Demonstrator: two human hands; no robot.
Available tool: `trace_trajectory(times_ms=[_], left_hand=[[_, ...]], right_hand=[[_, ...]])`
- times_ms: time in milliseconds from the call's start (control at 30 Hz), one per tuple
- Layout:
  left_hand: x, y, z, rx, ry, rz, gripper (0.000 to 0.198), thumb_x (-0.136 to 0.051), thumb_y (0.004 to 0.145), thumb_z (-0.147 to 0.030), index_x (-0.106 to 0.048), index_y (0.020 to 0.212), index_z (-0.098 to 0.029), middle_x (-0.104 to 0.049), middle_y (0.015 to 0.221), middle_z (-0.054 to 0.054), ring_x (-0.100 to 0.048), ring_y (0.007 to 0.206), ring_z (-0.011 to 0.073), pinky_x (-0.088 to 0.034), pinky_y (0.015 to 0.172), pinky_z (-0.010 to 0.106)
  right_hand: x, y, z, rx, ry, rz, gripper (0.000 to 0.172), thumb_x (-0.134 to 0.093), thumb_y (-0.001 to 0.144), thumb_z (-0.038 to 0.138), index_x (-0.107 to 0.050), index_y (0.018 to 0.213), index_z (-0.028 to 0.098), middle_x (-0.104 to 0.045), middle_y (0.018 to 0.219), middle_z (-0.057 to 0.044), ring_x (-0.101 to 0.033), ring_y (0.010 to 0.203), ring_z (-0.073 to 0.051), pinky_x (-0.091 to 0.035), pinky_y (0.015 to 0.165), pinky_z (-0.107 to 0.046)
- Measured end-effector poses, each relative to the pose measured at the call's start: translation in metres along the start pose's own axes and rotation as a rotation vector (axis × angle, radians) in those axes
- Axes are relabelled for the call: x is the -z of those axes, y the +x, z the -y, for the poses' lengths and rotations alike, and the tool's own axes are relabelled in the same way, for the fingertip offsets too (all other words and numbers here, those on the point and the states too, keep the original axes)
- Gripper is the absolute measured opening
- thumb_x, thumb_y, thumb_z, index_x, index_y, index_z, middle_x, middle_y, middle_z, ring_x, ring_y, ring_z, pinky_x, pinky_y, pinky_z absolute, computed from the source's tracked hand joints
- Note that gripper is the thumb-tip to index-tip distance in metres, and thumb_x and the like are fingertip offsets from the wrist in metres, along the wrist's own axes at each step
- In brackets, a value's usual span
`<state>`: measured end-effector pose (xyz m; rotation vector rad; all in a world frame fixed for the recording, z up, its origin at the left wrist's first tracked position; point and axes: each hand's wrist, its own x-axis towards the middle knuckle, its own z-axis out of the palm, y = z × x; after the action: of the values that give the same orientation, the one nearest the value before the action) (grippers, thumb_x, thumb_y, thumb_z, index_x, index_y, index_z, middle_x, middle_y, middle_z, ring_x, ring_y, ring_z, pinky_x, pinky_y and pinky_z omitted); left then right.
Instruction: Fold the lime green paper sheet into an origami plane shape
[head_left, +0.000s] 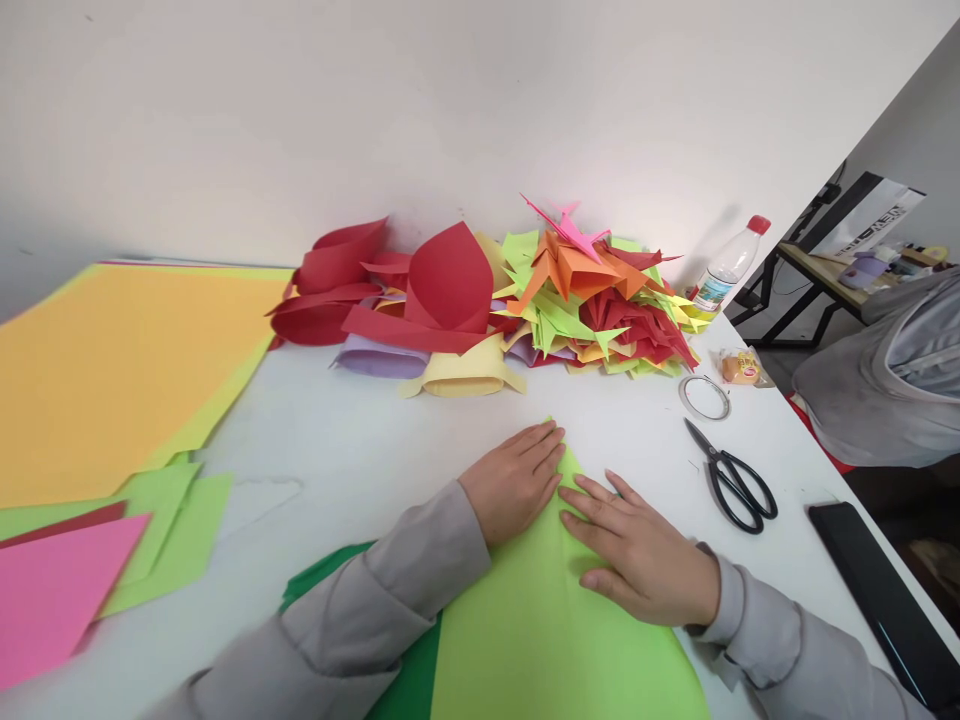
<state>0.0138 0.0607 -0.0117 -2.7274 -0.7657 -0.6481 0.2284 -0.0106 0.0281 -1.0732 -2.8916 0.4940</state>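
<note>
A light green sheet of paper [525,640] lies in front of me, narrowing to a point at its far end. My left hand [517,480] rests flat on it near that point, fingers stretched out. On the sheet's right part lies my right hand [637,550], its fingers spread, with the fingertips close to a crease down the middle. Neither hand grips anything. Dark green paper [416,670] shows beneath the light green sheet and my left forearm, which hides part of it.
Red rolled paper shapes [450,280] and a pile of folded paper stars [577,290] stand by the wall. Large orange sheets [135,380] and a pink piece [67,590] lie left. At right are scissors [735,480], a tape roll [705,397], a bottle [727,265] and a black phone [885,600].
</note>
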Motion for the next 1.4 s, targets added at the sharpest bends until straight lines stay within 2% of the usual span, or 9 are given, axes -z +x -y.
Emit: trace_trajectory(times_ms=[167, 300, 600, 967, 1233, 1400], left_hand=[[-0.0035, -0.0016, 0.0003, 0.006, 0.01, 0.026, 0.036, -0.038, 0.095, -0.02, -0.065, 0.113, -0.003, -0.065, 0.119, 0.02, -0.056, 0.12, 0.0282, -0.049, 0.101, 0.044], [-0.0058, -0.0014, 0.0007, 0.016, 0.02, 0.033, 0.036, -0.036, 0.096, -0.019, -0.065, 0.113, -0.005, -0.065, 0.119, 0.018, -0.055, 0.121, 0.0273, -0.05, 0.101, 0.044], [-0.0049, 0.0012, -0.0012, 0.046, 0.078, 0.041, 0.041, -0.035, 0.097, -0.025, -0.063, 0.113, 0.001, -0.064, 0.12, 0.022, -0.057, 0.118, 0.0303, -0.049, 0.1, 0.042], [-0.0036, 0.0013, 0.0009, 0.159, 0.093, 0.132, 0.047, -0.035, 0.097, -0.031, -0.057, 0.122, 0.003, -0.054, 0.132, 0.025, -0.05, 0.125, 0.034, -0.045, 0.101, 0.044], [-0.0044, 0.0013, 0.0019, 0.192, 0.073, 0.194, 0.047, -0.03, 0.098, -0.028, -0.055, 0.125, 0.0, -0.052, 0.135, 0.022, -0.047, 0.128, 0.0309, -0.042, 0.105, 0.042], [-0.0001, 0.0025, 0.0017, 0.205, 0.037, 0.232, 0.053, -0.033, 0.096, -0.036, -0.053, 0.127, 0.002, -0.05, 0.137, 0.023, -0.045, 0.129, 0.033, -0.041, 0.106, 0.043]], right_hand=[[-0.0023, 0.0001, 0.0005, -0.021, -0.041, -0.038, 0.069, -0.039, 0.096, 0.046, -0.018, 0.149, 0.008, -0.016, 0.156, -0.015, -0.006, 0.146, -0.023, -0.012, 0.118, -0.049], [-0.002, 0.0001, 0.0009, -0.023, -0.061, -0.014, 0.067, -0.039, 0.095, 0.048, -0.022, 0.149, 0.01, -0.016, 0.156, -0.013, -0.007, 0.145, -0.025, -0.012, 0.117, -0.05], [0.0004, 0.0019, 0.0027, -0.039, -0.075, 0.037, 0.068, -0.033, 0.096, 0.051, -0.023, 0.148, 0.009, -0.011, 0.157, -0.012, -0.005, 0.146, -0.025, -0.008, 0.118, -0.049], [-0.0009, 0.0013, 0.001, -0.03, -0.068, 0.032, 0.068, -0.033, 0.096, 0.052, -0.024, 0.148, 0.009, -0.013, 0.157, -0.013, -0.005, 0.146, -0.025, -0.008, 0.118, -0.049], [-0.0028, 0.0002, -0.0008, -0.024, -0.048, 0.024, 0.067, -0.035, 0.096, 0.051, -0.024, 0.148, 0.01, -0.014, 0.157, -0.012, -0.005, 0.146, -0.024, -0.007, 0.118, -0.049], [-0.0019, 0.0004, 0.0002, -0.027, -0.069, 0.011, 0.067, -0.037, 0.095, 0.05, -0.025, 0.147, 0.01, -0.015, 0.156, -0.013, -0.006, 0.146, -0.024, -0.01, 0.118, -0.05]])
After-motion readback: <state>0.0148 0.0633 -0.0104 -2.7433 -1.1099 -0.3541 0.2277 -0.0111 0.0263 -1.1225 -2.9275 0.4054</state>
